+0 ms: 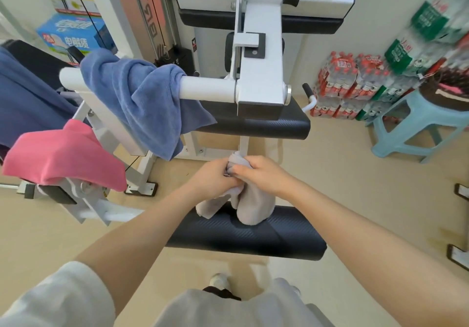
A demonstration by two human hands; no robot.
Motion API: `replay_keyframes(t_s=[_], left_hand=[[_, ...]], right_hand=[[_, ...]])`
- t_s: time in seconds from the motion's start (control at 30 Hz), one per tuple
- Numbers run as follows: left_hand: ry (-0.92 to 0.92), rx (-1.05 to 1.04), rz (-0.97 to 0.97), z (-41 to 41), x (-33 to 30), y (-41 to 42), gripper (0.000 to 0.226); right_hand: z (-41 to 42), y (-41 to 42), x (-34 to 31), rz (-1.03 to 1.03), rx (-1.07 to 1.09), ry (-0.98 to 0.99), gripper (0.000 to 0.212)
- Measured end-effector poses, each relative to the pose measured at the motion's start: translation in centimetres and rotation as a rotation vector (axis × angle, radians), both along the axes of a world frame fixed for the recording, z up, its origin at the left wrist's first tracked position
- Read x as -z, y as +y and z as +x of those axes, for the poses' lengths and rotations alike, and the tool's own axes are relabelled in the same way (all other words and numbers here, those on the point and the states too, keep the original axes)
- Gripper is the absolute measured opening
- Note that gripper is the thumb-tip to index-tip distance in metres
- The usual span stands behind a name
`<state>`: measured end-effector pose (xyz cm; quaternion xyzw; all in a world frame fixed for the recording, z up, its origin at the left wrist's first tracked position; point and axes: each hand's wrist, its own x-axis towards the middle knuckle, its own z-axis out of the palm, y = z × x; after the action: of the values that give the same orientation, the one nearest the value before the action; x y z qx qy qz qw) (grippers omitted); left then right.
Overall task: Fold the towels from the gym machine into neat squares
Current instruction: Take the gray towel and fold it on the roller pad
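Note:
A light grey towel (253, 206) is bunched between both hands, its lower folds hanging onto the black padded bench (243, 237) in front of me. My left hand (215, 177) grips the towel from the left. My right hand (264, 174) grips its top from the right, fingers curled over the cloth. A blue towel (142, 98) is draped over the white roller bar (203, 88) of the gym machine. A pink towel (63, 156) lies over a lower part of the machine at the left.
The white machine frame (261, 72) with black pads stands straight ahead. A teal plastic stool (418, 123) is at the right, with packs of bottled water (350, 83) behind it. Boxes (71, 32) stand at the back left. Beige floor lies all round.

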<state>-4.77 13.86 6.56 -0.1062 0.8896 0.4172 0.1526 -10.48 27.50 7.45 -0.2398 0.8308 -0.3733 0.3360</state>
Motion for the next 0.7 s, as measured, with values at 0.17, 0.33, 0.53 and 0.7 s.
replay_keyframes(t_s=[0.17, 0.33, 0.53, 0.7], left_hand=[[0.13, -0.162, 0.025, 1.1, 0.9, -1.1, 0.01], [0.364, -0.499, 0.235, 1.6, 0.2, -2.3, 0.006], [0.451, -0.587, 0.478, 2.7, 0.5, -3.8, 0.018], [0.21, -0.596, 0.208, 2.4, 1.9, -5.4, 0.029]], right_hand=[[0.9, -1.2, -0.5, 0.049, 0.034, 0.121, 0.029], [0.2, -1.6, -0.2, 0.36, 0.096, 0.532, 0.025], [-1.3, 0.6, 1.8, 0.464, 0.202, 0.599, 0.021], [-0.5, 0.0, 2.3, 0.204, 0.187, 0.325, 0.023]])
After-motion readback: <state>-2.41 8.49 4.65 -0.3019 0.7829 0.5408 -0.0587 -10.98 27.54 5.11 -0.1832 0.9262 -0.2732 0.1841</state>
